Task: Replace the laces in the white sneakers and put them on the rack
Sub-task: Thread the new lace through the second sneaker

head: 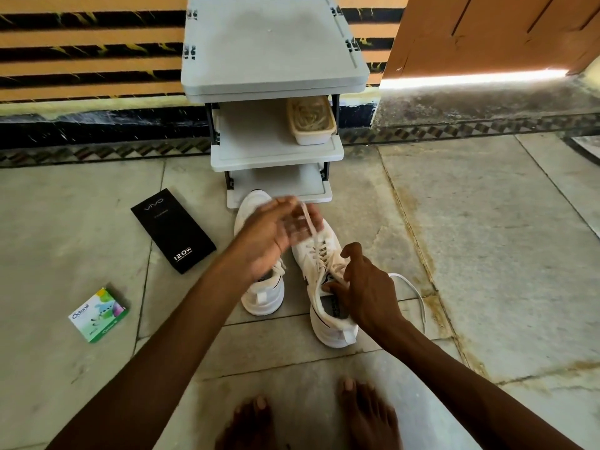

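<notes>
Two white sneakers stand side by side on the stone floor in front of the grey rack [276, 151]. The left sneaker [264, 293] is partly hidden behind my left hand. The right sneaker [324, 287] has a white lace [311, 228] threaded through its eyelets. My left hand [276, 232], blurred by motion, pulls one end of that lace upward above the shoe's toe. My right hand [360, 284] pinches the shoe's tongue and collar. A loose lace end [418, 300] trails on the floor to the right of it.
A beige tub [311, 123] of laces sits on the rack's middle shelf. A black phone box [173, 230] and a small green and white box [99, 315] lie on the floor at left. My bare feet [308, 417] are at the bottom. A wooden door [493, 30] stands at upper right.
</notes>
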Available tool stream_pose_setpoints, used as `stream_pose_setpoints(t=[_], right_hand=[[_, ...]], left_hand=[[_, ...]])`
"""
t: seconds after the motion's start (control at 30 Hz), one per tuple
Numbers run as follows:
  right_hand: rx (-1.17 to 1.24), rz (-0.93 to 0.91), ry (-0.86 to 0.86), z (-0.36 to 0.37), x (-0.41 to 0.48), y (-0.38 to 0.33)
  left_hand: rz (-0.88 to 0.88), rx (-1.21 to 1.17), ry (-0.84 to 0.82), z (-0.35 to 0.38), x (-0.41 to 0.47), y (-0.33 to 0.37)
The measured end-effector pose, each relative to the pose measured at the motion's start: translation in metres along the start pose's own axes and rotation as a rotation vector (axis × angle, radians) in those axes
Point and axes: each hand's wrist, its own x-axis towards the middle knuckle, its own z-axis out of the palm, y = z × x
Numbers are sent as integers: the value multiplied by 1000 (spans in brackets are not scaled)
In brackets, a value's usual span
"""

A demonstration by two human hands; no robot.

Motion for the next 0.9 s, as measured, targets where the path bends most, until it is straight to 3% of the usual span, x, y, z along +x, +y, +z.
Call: stream_pose_setpoints(t=[0.07, 0.1, 0.23, 0.3, 0.37, 0.5, 0.67, 0.8, 0.9], right_hand=[[-7, -5, 11, 1, -1, 1], [-11, -7, 14, 2, -1, 2], [-11, 3, 16, 3, -1, 2], [-3, 6, 16, 3, 0, 2], [-2, -1, 10, 3, 0, 1], [9, -8, 16, 4, -1, 2], [35, -7, 7, 2, 2, 2], [42, -19, 10, 2, 1, 5], [55, -12, 15, 3, 3, 6]], left_hand=[[-130, 74, -79, 5, -8, -15], [-156, 286, -87, 4, -8, -21], [-97, 1590, -16, -13, 1, -40], [-112, 1798, -75, -13, -1, -42], [-98, 1699, -163, -9, -2, -37], [-83, 938, -268, 8, -17, -10], [58, 510, -408, 19, -40, 28], [119, 418, -506, 28, -49, 48], [77, 493, -471, 27, -50, 45]])
